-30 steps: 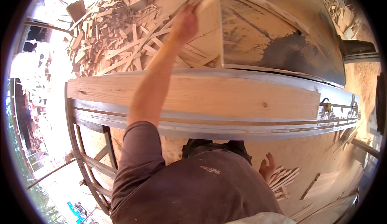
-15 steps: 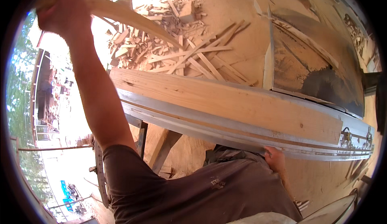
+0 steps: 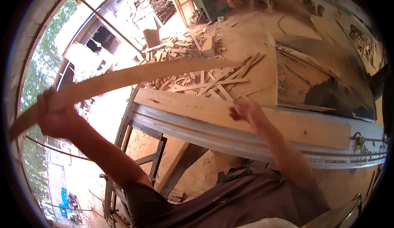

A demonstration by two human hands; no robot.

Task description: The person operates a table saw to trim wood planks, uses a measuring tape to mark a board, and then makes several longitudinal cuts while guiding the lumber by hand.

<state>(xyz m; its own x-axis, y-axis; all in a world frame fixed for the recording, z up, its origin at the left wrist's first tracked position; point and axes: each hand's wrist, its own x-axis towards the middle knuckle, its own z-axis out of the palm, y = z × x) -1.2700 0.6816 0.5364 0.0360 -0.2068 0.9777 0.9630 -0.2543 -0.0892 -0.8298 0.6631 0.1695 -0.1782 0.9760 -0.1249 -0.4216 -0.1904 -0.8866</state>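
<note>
My left hand, raised at the far left, is closed round a long wooden board. The board reaches across to the right, narrowing to a pointed far end above the scrap pile. Below it, a wide pale plank lies flat along a long metal sliding table with grooves. My right hand is over that plank, fingers apart and holding nothing; I cannot tell whether it touches the wood.
Offcuts and thin strips are heaped on the sawdust-covered floor beyond the table. A dark, dusty flat panel adjoins the table at the right. Near my left forearm stands a metal frame.
My left hand has come down and nearer with the board, which has swung across to the right. My right hand has left the table's near edge and moved forward over the plank.
</note>
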